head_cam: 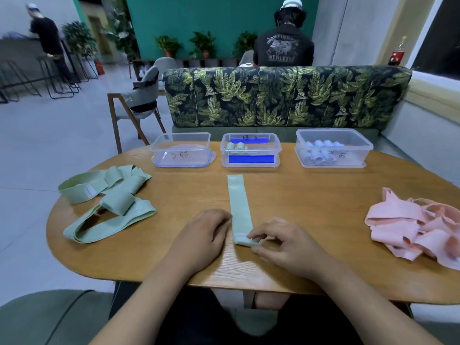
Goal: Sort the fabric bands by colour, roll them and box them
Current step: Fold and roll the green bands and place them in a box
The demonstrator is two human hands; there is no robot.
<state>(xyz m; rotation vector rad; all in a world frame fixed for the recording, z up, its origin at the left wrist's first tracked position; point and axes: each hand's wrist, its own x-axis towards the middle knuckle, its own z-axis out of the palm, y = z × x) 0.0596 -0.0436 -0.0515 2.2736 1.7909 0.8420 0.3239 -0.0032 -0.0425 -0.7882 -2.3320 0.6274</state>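
Green band [239,205] on table [311,195], right hand [283,246] pinching its folded end, left hand [202,236] seemingly relaxed alongside

Soft, even indoor light leaves faint shadows beneath the left hand [201,241] and right hand [288,247] on the oval wooden table [311,207], the flat pale green fabric band [239,202] is sharp, edges bow from wide-angle distortion, and the black-clad standing person [46,33] is blurred.

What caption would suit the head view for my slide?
Band rolling: right hand pinches the folded near end of a green band, left hand rests beside it on the table.
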